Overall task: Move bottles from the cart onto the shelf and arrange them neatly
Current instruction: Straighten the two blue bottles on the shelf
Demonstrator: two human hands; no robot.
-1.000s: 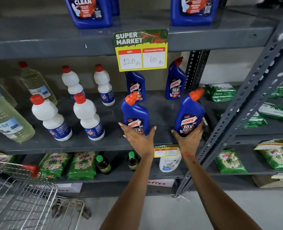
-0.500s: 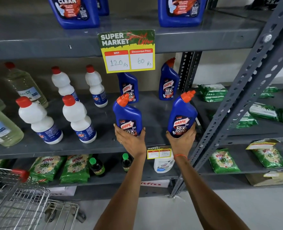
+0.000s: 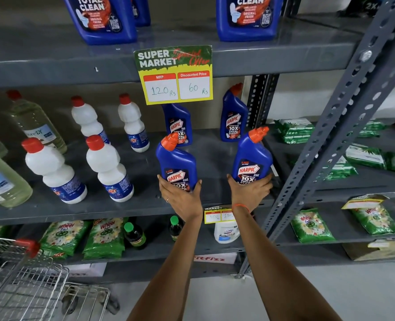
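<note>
Two blue Harpic bottles with orange caps stand upright at the front of the grey middle shelf (image 3: pixel 127 207). My left hand (image 3: pixel 180 198) is wrapped around the base of the left bottle (image 3: pixel 175 161). Around the base of the right bottle (image 3: pixel 252 158) is my right hand (image 3: pixel 249 193). Two more blue Harpic bottles (image 3: pixel 179 123) (image 3: pixel 233 114) stand behind them at the back of the shelf. The wire cart (image 3: pixel 25 281) with its red handle is at the lower left; I see no bottles in the part of it that shows.
White bottles with red caps (image 3: pixel 108 167) and clear bottles of pale liquid (image 3: pixel 0 177) fill the left of the shelf. A yellow price sign (image 3: pixel 175 75) hangs from the shelf above. A slanted grey upright (image 3: pixel 330 147) stands right of my right hand. Green packets (image 3: pixel 104 237) lie below.
Both hands have closed further around the bottle bases, fingers open a second ago. The bottles stay at the shelf front, and my view has shifted a little rightward and closer.
</note>
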